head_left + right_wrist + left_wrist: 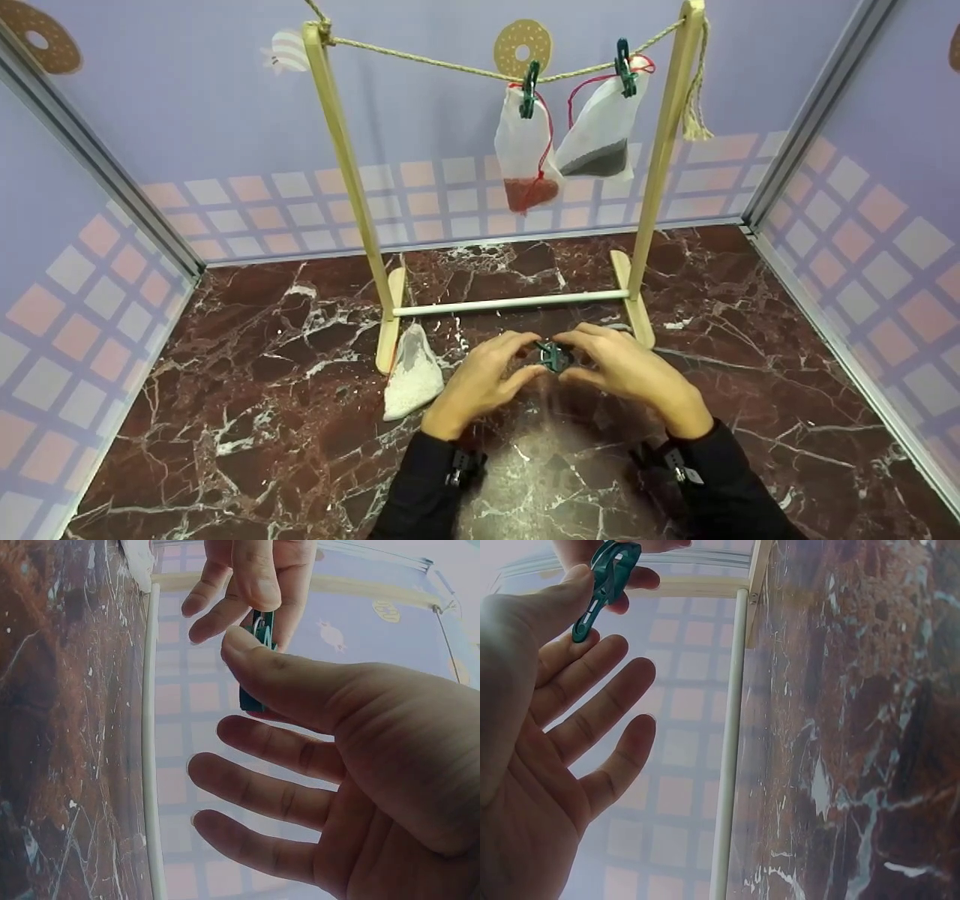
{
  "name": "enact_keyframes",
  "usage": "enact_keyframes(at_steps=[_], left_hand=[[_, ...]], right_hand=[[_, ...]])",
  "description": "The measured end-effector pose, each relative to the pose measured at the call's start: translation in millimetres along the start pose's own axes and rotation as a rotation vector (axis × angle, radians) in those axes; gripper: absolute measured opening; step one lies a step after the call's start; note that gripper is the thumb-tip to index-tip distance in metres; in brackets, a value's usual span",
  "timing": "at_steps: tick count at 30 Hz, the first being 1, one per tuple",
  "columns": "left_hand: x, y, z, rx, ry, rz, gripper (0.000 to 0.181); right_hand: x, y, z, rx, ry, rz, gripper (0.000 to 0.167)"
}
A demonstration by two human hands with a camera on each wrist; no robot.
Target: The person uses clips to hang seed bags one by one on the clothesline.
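Observation:
A dark green clothespin [553,356] is held between both hands, above the marble-patterned table. My left hand [486,375] pinches one end of it with thumb and index finger. From the other side, my right hand [630,367] pinches it the same way. In the left wrist view the clothespin [607,585] slants down from the fingertips of both hands. The right wrist view shows the right thumb lying over the clothespin [253,694], with the remaining fingers spread apart. A mesh bag of white grains [414,382] stands on the table just left of the left hand.
A wooden rack [349,165] with a white crossbar [510,303] stands behind the hands. From its rope [427,58] hang a bag with reddish contents [525,142] and a bag with dark contents [604,112], each under a green clothespin. Patterned walls [225,135] enclose the table.

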State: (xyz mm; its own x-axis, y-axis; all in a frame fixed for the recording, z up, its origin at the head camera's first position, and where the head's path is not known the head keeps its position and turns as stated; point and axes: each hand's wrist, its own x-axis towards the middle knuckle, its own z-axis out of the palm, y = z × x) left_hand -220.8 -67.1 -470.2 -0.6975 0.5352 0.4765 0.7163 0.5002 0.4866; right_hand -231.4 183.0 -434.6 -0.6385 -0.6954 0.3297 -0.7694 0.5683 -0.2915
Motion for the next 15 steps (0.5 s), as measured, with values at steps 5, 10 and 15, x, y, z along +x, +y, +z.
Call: enact_keyframes(at_steps=[5, 10, 15], left_hand=[[0.2, -0.6, -1.6, -0.024, 0.003, -0.003, 0.044], [0.2, -1.4, -3.0, -0.041, -0.005, -0.007, 0.042], [-0.3, -2.2, -4.0, -0.072, -0.007, -0.005, 0.038]], right_hand=[[0.4, -0.6, 0.2, -0.023, 0.014, -0.019, 0.05], [-0.1, -0.6, 0.8, -0.023, 0.017, -0.02, 0.05], [0.2, -1.4, 0.5, -0.011, 0.011, -0.015, 0.05]])
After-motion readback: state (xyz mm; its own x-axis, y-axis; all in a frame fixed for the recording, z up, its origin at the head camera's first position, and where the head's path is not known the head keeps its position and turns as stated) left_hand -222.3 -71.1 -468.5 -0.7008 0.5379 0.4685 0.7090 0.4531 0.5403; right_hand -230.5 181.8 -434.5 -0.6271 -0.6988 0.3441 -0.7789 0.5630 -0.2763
